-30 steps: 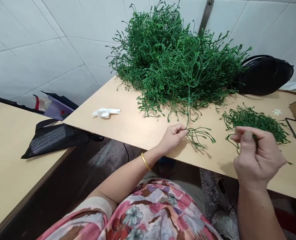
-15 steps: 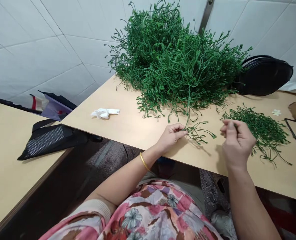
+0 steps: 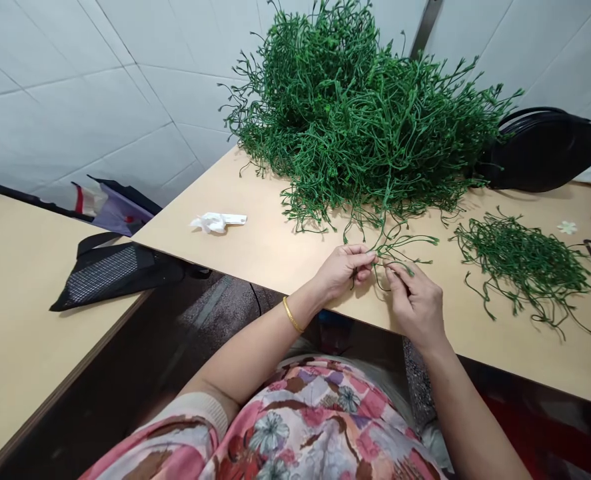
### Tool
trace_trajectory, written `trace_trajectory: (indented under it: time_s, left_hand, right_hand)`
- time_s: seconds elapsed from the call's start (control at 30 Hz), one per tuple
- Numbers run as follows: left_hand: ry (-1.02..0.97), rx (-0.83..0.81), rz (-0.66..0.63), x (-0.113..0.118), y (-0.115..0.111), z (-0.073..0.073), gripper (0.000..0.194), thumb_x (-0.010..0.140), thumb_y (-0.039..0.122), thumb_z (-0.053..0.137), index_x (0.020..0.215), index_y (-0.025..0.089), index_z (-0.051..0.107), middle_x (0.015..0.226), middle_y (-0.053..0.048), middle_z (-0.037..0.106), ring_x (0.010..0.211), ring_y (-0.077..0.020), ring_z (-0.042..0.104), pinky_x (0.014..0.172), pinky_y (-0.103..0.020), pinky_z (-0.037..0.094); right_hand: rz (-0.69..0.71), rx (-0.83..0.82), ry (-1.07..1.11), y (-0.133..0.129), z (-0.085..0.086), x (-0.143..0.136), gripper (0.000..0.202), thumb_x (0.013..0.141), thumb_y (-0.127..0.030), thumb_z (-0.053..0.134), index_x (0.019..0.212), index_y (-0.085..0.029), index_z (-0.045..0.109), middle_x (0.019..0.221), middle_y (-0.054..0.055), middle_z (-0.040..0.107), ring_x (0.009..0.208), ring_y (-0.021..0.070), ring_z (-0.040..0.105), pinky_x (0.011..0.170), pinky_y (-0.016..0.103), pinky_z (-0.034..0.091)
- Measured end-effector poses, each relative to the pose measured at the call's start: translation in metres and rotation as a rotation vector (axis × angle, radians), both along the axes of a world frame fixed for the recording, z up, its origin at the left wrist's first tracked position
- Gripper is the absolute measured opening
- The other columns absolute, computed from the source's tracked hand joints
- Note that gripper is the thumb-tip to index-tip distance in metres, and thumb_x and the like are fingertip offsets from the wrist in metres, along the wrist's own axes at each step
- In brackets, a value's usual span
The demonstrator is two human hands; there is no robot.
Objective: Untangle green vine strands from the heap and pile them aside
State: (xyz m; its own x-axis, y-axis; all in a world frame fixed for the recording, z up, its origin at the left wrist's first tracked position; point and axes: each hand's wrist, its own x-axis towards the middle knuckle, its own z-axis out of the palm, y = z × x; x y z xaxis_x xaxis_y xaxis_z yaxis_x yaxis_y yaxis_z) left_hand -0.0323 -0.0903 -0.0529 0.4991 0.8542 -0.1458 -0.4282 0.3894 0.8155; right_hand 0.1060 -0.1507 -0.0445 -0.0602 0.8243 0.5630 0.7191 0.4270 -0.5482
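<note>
Two bare hands work at a thin, branched green sprig, located above the pale, flat tabletop in front of the large, dense green heap. The left hand maintains its pinch on the sprig. The right hand, previously near the small, tangled green pile, is now just beside the left, fingertips closed on thin green strands.

tan table, green heap, smaller pile, black bag
</note>
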Motion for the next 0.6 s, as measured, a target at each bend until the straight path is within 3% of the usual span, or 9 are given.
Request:
trace_trajectory:
  time_s: [0.07,0.17,0.27,0.37,0.47,0.6]
  left_hand:
    - [0.021,0.037,-0.016,0.000,-0.001,-0.001,0.026,0.065,0.030,0.070,0.065,0.012,0.051,0.047,0.005,0.043,0.038,-0.0026,0.037,0.039,-0.017,0.021]
    - [0.044,0.072,-0.016,0.001,-0.002,-0.003,0.027,0.068,0.032,0.068,0.063,0.014,0.048,0.044,0.005,0.043,0.038,-0.0028,0.036,0.040,-0.017,0.020]
    - [0.077,0.108,0.012,0.004,-0.004,-0.003,0.025,0.068,0.032,0.067,0.065,0.014,0.050,0.043,0.005,0.044,0.039,-0.0028,0.035,0.041,-0.018,0.020]
    - [0.158,0.165,0.064,0.007,-0.007,-0.002,0.024,0.067,0.029,0.068,0.064,0.013,0.051,0.045,0.005,0.046,0.041,-0.0023,0.034,0.043,-0.018,0.022]
    - [0.185,0.198,0.074,0.011,-0.011,0.000,0.023,0.066,0.029,0.068,0.064,0.013,0.051,0.049,0.004,0.051,0.046,-0.0044,0.042,0.048,-0.019,0.029]
    - [0.194,0.210,0.119,0.012,-0.012,0.000,0.024,0.061,0.026,0.070,0.061,0.012,0.050,0.052,0.005,0.048,0.049,-0.0039,0.041,0.051,-0.020,0.029]
  right_hand:
    - [0.034,-0.131,0.067,0.005,0.000,0.000,0.020,0.086,-0.025,0.047,0.090,-0.018,0.066,0.092,0.008,0.069,0.086,0.0198,0.064,0.077,0.033,0.049]
    - [0.096,-0.379,0.284,0.010,0.000,0.000,0.022,0.084,-0.034,0.050,0.092,-0.017,0.064,0.079,0.005,0.068,0.065,0.0150,0.059,0.058,0.027,0.046]
    - [0.149,-0.585,0.655,0.013,-0.001,0.001,0.026,0.080,-0.039,0.054,0.090,-0.016,0.060,0.064,0.001,0.062,0.042,0.0067,0.039,0.039,0.021,0.029]
    - [0.166,-0.751,0.965,0.017,0.000,0.003,0.030,0.073,-0.044,0.060,0.082,-0.016,0.057,0.057,-0.001,0.058,0.036,0.0025,0.024,0.036,0.019,0.016]
    - [0.157,-0.833,1.003,0.019,0.001,0.003,0.033,0.067,-0.046,0.068,0.071,-0.017,0.053,0.054,-0.003,0.056,0.036,0.0017,0.024,0.036,0.019,0.015]
    - [0.148,-0.807,0.807,0.020,0.003,0.003,0.033,0.066,-0.046,0.069,0.068,-0.018,0.052,0.049,-0.006,0.047,0.040,0.0045,0.030,0.038,0.020,0.021]
